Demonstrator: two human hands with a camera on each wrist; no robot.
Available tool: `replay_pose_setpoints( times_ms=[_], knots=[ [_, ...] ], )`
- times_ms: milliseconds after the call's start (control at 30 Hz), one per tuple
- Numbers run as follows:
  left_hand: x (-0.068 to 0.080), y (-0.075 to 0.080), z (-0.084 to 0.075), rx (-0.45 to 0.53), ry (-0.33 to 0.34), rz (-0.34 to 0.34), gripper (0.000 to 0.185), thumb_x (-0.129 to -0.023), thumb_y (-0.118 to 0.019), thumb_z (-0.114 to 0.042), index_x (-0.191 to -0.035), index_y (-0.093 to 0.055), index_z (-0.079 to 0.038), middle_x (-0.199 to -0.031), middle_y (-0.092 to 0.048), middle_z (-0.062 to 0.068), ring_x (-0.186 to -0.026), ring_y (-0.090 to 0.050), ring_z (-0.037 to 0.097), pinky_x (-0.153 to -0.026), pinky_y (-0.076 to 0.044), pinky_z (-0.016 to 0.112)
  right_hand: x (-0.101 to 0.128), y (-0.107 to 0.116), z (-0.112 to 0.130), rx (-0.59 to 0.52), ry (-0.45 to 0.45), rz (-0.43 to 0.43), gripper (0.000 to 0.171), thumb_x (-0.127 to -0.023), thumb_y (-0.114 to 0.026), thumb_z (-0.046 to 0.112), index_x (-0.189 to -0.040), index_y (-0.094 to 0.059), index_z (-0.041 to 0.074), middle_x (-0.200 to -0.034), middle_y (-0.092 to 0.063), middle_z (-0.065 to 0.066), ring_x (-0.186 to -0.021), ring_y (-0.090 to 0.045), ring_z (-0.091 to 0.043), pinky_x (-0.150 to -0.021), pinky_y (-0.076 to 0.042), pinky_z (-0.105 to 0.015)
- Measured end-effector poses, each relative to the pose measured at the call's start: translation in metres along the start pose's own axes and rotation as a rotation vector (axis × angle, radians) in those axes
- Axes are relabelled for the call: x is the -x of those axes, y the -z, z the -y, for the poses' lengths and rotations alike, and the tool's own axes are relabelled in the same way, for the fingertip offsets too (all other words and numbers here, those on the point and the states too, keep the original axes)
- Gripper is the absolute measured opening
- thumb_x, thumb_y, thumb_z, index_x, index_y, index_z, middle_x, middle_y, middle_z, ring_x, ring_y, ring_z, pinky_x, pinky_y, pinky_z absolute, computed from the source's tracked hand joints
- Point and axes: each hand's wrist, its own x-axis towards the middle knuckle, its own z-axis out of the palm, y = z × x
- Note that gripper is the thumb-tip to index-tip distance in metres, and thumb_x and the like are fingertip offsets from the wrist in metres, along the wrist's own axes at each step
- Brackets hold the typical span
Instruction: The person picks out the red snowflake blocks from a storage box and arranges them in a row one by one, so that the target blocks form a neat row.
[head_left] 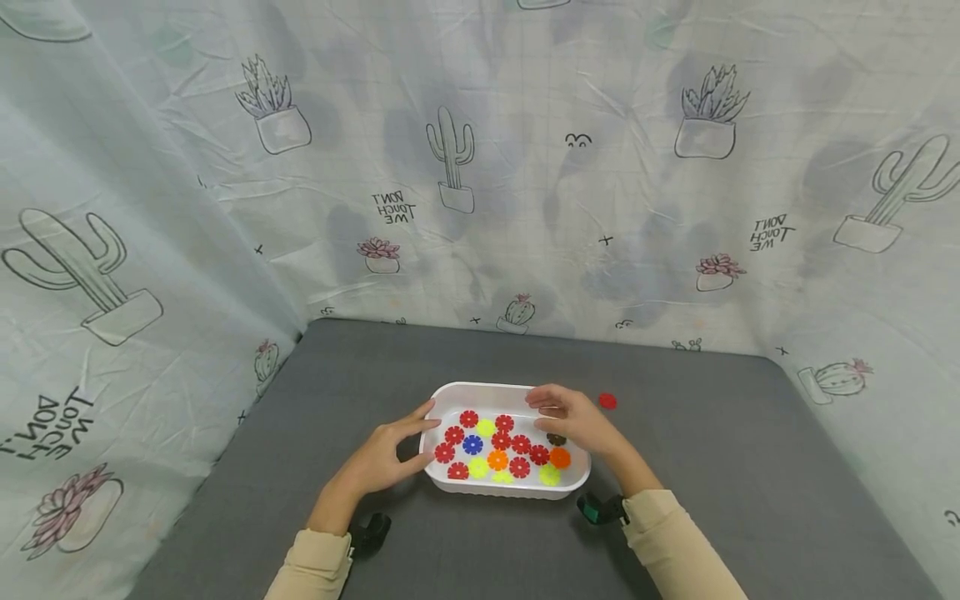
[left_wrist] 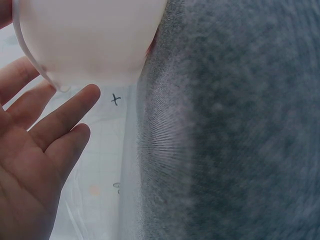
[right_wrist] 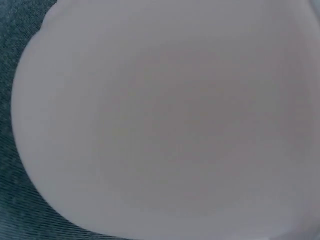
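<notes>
A white oblong plastic tub [head_left: 510, 490] sits on the grey table, holding several notched plastic discs in red, yellow, orange, blue and brown. My left hand [head_left: 386, 454] is at the tub's left end, fingers spread and fairly straight along the rim. In the left wrist view those fingers [left_wrist: 65, 117] lie beside the tub's pale wall [left_wrist: 95, 40]. Over the right end reaches my right hand [head_left: 581, 421], fingers loosely bent above a dark brown disc [head_left: 557, 439], with nothing showing between them. The tub's wall [right_wrist: 165, 120] fills most of the right wrist view, where that hand is hidden.
One red disc [head_left: 607, 401] lies on the grey tabletop [head_left: 712, 467], to the right of the tub. Behind the table and at both sides hangs a pale curtain [head_left: 525, 208] printed with cacti.
</notes>
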Motion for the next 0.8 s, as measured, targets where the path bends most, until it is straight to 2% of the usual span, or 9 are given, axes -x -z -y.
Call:
replay_pose_setpoints(
  times_ms=[100, 367, 600, 800],
  knots=[
    [0.000, -0.001, 0.000, 0.011, 0.005, 0.003, 0.048, -0.080, -0.065, -0.027, -0.124, -0.054, -0.012, -0.143, -0.035, 0.000, -0.123, -0.043, 0.018, -0.094, -0.041, 0.045, -0.007, -0.001, -0.014, 0.040, -0.008, 0.059, 0.039, -0.083, -0.062, 0.014, -0.120, -0.052, 0.010, -0.123, -0.053, -0.012, -0.113, -0.050, -0.032, -0.089, -0.047, -0.041],
    [0.000, -0.001, -0.002, 0.021, 0.032, 0.007, 0.048, -0.080, -0.065, -0.029, -0.124, -0.054, -0.014, -0.143, -0.034, -0.002, -0.123, -0.043, 0.019, -0.094, -0.041, 0.046, -0.011, -0.002, -0.011, 0.123, 0.006, 0.203, 0.035, -0.083, -0.061, 0.008, -0.116, -0.053, 0.003, -0.118, -0.054, -0.012, -0.107, -0.053, -0.026, -0.090, -0.046, -0.040],
    [-0.001, 0.000, -0.001, 0.005, 0.018, -0.002, 0.047, -0.080, -0.066, -0.028, -0.124, -0.055, -0.014, -0.143, -0.035, 0.000, -0.123, -0.043, 0.020, -0.094, -0.041, 0.046, -0.016, -0.002, -0.013, 0.193, -0.012, 0.268, 0.031, -0.080, -0.063, 0.005, -0.110, -0.055, 0.003, -0.109, -0.059, -0.011, -0.103, -0.055, -0.026, -0.090, -0.046, -0.043],
    [-0.001, 0.000, -0.001, 0.001, 0.024, -0.006, 0.048, -0.079, -0.066, -0.028, -0.124, -0.054, -0.015, -0.142, -0.035, 0.000, -0.122, -0.044, 0.019, -0.094, -0.041, 0.046, -0.015, -0.003, -0.007, 0.294, -0.045, 0.298, 0.028, -0.077, -0.065, 0.002, -0.104, -0.059, 0.005, -0.102, -0.061, -0.008, -0.095, -0.056, -0.024, -0.085, -0.048, -0.039]
  ],
)
